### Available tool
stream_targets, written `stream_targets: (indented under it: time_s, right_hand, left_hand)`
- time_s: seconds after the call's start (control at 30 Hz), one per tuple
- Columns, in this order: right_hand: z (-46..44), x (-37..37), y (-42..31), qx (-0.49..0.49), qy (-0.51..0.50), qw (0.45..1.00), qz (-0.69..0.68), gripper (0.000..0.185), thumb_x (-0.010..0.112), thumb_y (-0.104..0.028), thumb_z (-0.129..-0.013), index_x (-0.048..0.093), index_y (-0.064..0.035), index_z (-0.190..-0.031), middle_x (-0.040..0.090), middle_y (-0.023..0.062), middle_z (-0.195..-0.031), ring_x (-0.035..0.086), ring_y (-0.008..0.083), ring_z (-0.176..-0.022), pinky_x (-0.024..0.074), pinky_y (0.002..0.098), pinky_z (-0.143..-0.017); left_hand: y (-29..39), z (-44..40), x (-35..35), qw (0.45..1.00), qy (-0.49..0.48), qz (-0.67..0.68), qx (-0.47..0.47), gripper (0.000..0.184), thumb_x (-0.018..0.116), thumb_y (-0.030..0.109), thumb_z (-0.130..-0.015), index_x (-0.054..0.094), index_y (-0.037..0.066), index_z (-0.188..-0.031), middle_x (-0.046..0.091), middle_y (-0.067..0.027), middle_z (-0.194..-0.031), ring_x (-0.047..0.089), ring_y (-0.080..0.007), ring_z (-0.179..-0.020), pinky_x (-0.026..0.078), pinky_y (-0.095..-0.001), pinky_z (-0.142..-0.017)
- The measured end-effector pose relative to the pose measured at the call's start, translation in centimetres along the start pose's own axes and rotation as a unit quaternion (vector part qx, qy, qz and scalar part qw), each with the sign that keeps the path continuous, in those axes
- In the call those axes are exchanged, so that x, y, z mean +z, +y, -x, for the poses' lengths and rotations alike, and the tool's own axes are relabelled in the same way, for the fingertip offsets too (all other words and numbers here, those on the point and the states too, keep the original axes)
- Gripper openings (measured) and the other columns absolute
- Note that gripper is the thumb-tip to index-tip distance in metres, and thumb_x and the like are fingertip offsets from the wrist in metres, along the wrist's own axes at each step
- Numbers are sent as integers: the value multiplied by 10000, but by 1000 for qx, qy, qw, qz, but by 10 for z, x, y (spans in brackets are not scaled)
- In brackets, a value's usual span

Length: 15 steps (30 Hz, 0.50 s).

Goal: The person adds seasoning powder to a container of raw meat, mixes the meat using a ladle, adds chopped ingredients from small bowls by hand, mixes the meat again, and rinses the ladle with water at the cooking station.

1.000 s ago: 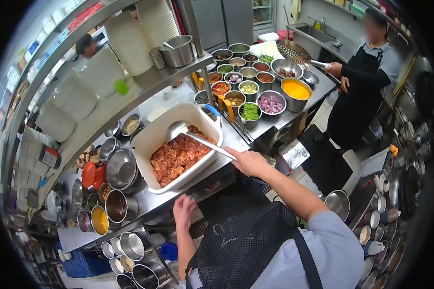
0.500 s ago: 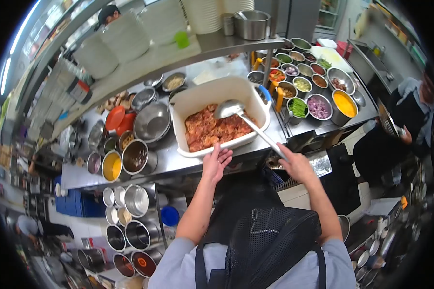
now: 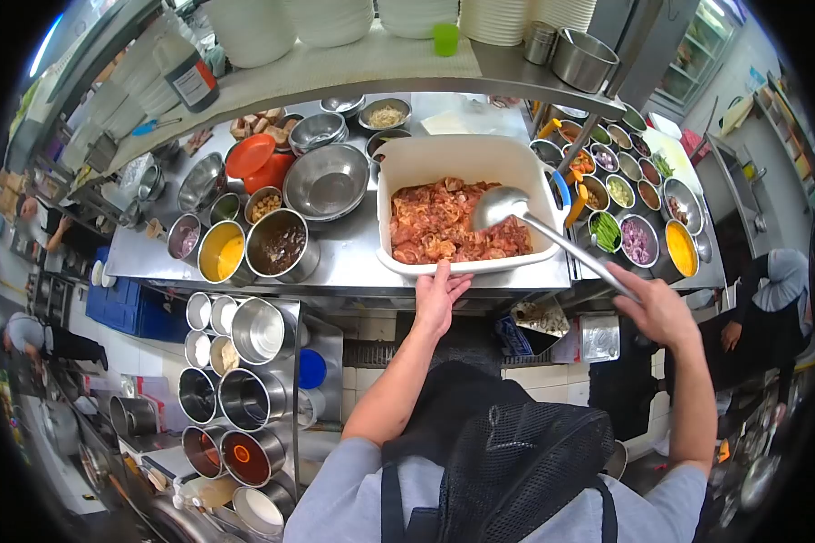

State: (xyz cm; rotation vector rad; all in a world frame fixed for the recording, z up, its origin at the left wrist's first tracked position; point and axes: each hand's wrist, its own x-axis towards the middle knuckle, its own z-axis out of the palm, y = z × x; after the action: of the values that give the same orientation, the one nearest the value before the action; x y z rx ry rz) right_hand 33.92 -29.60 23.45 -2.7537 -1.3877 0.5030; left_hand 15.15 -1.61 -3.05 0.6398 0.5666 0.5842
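A white tub [image 3: 462, 154] of raw, reddish marinated meat [image 3: 430, 226] stands near the front edge of the steel counter [image 3: 353, 262]. The bowl of a large metal ladle [image 3: 501, 210] rests on the meat at the tub's right side, its long handle slanting over the rim toward me. My right hand [image 3: 656, 309] is closed round the end of that handle. At the tub's front rim is my left hand [image 3: 438, 299], its fingers spread, with the fingertips at the rim and nothing held in it.
Metal bowls [image 3: 326, 181] and an orange-red bowl [image 3: 250, 157] stand left of the tub. Ingredient pots [image 3: 638, 240] fill the right side. A shelf [image 3: 335, 72] with stacked containers hangs over the counter. A co-worker [image 3: 770, 299] stands at the right; others are far left.
My left hand has come up from below the counter edge to the tub's front rim. The ladle has shifted within the tub, still in my right hand. The camera view has turned.
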Motion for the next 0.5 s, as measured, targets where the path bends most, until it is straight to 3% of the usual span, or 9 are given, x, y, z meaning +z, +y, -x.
stream_targets:
  time_s: [0.17,0.23,0.37,0.5]
  right_hand:
    - [-90,81,-57,10,-56,998,41,583,634,-334,-1005,467,-312,-1563,742,243,-932,723,439,-914,574,547,-844]
    - [-108,95,-64,-10,1,1000,7,568,643,-332,-1000,492,-298,-1547,743,251,-941,724,437,-937,573,546,-846]
    - [-113,82,-38,-69,37,994,-72,543,646,-336,-1000,521,-297,-1527,744,250,-955,725,437,-944,571,547,-853]
    - [-107,52,-56,-19,29,997,-70,554,648,-353,-998,510,-331,-1533,744,246,-982,719,439,-941,566,549,-858]
  left_hand:
    - [-3,1,-5,1000,-8,-8,-5,369,553,321,-1106,576,-24,-1232,711,-152,-1116,742,-255,-1008,631,-324,-831]
    - [4,1,2,1000,-9,-16,-4,363,546,318,-1109,574,-24,-1228,708,-151,-1115,739,-255,-1018,629,-328,-838]
    - [4,2,4,999,4,-40,12,385,529,315,-1116,561,-39,-1262,701,-157,-1141,728,-254,-1051,616,-338,-864]
    - [0,1,0,999,4,-55,3,428,526,342,-1115,556,-36,-1314,702,-166,-1179,729,-254,-1046,615,-338,-862]
